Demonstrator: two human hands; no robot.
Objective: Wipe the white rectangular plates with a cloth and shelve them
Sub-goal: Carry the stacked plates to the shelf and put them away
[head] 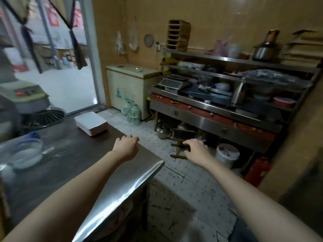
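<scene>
Resting at the left of the steel table (122, 180), a metal bowl (26, 152) sits well apart from the task's own thing. The stack of white rectangular plates (90, 120) stands further right, close to the table's far right edge, on the bare top beyond both hands. It lies ahead and to the left of the person. One corner of the stack points back toward the hands. Its long axis probably runs away and to the right along the table edge, though the wide lens bends the outline too much to be sure.

The left hand (126, 145) hovers over the table's right edge, back up, fingers loosely curled and holding nothing. It is clearly the nearer hand: the stack sits just beyond it and slightly left, with only bare tabletop between them. The right hand (196, 150) hangs off the table, over the tiled floor (174, 189), palm down, fingers bent and slightly spread, also holding nothing. To reach the plates it would have to cross in front of the left hand.

No cloth shows in either hand, so wiping looks not yet begun. The steel shelves (218, 58) at the right, already crowded, lie on the opposite side from the stack.
</scene>
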